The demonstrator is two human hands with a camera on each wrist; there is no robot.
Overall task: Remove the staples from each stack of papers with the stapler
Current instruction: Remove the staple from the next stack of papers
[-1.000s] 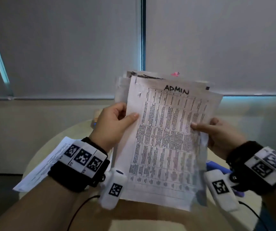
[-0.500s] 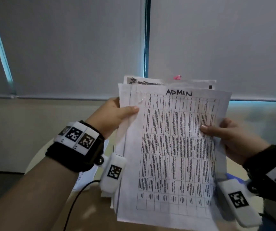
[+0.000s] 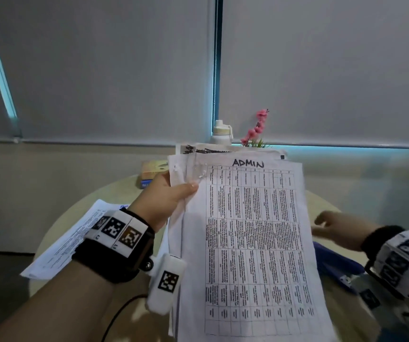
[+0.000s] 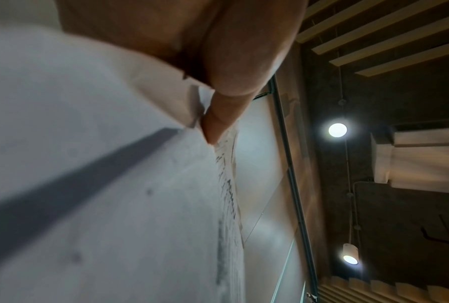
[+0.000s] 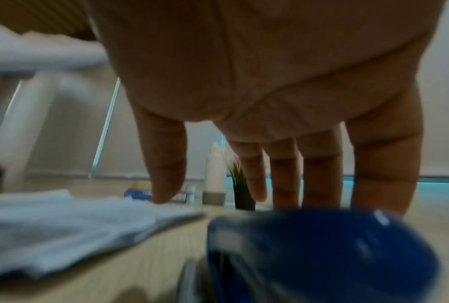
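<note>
My left hand holds a stack of printed papers upright above the table, pinching its upper left corner with thumb in front; the top sheet reads "ADMIN". A staple shows near that corner. In the left wrist view the thumb presses on the paper stack. My right hand is off the papers, fingers straight and spread, hovering over the blue stapler on the table at the right. The right wrist view shows the stapler just below the straight fingers, blurred.
A round beige table carries another sheaf of papers at the left. At the back stand a white bottle, a small plant with pink flowers and a small box. Grey blinds fill the wall behind.
My right hand let go of the papers' right edge and moved down to the right over the stapler. The left hand alone now holds the stack, lower in view.
</note>
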